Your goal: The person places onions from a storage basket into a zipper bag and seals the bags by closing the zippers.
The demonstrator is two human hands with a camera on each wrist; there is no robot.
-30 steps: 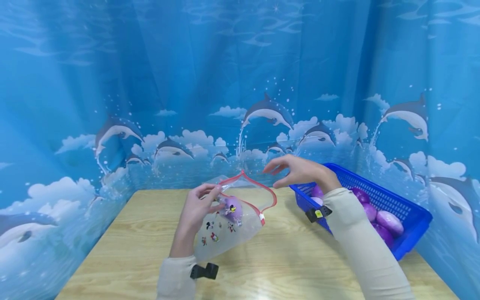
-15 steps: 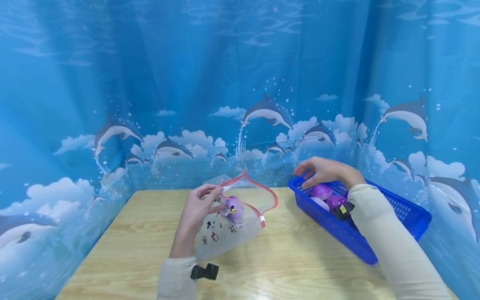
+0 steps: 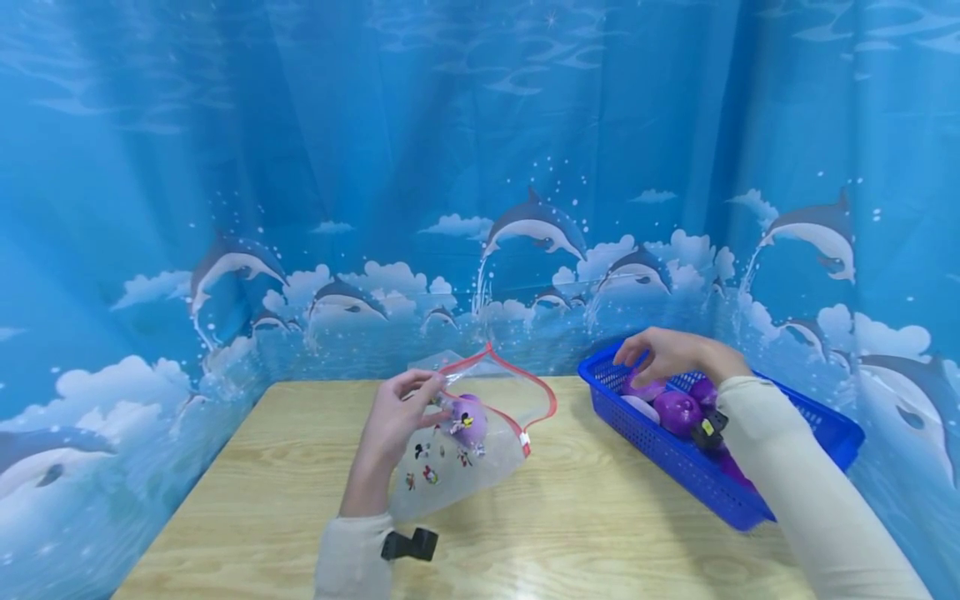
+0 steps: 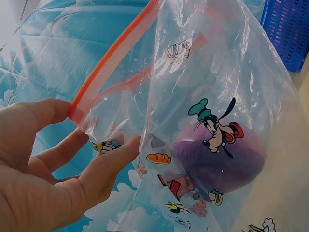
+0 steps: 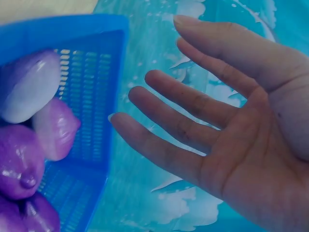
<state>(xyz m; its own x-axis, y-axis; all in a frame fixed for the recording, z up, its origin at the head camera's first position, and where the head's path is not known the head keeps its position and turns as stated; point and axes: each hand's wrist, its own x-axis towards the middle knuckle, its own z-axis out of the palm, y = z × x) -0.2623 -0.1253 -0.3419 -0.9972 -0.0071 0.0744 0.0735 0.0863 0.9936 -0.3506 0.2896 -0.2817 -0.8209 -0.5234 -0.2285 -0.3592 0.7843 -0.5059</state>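
My left hand [image 3: 397, 417] pinches the rim of a clear zip bag [image 3: 457, 483] with cartoon prints and a red zip edge. The bag's mouth gapes, and inside lies one purple onion [image 4: 219, 157], seen through the plastic in the left wrist view. Over the far end of a blue plastic basket [image 3: 667, 467] hovers my right hand [image 3: 671, 354], its fingers spread and loosely bent. Nothing is in that hand in the right wrist view. Several purple onions [image 5: 19, 162], some partly white, lie in the basket below it; my right sleeve covers part of them.
A light wooden table [image 3: 247, 492] bears the bag and the basket, which stands slantwise on the right. Behind it hangs a blue curtain [image 3: 420, 167] printed with dolphins and clouds. The white zip slider [image 3: 524, 438] sits at the bag's right corner.
My right hand has moved right, from beside the bag's mouth to over the basket, and come down a little. My left hand and the bag have stayed almost still.
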